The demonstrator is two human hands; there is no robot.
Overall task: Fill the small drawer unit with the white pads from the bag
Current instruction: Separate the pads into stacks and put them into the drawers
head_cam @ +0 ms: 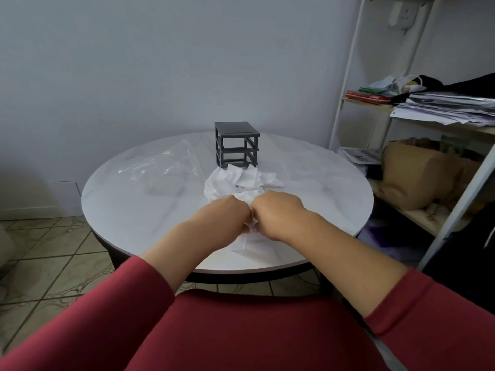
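Two hands, left (227,214) and right (277,212), meet at frame centre, fingers clenched on a white pad (250,242) over the round desk (128,210). More pads (241,180) lie heaped just above, touching the dark drawer unit (237,147). To its left lies a clear bag (160,167).

both arms reach forward in red sleeves; left hand (223,214) and right hand (277,212) are fisted, knuckles touching side by side.
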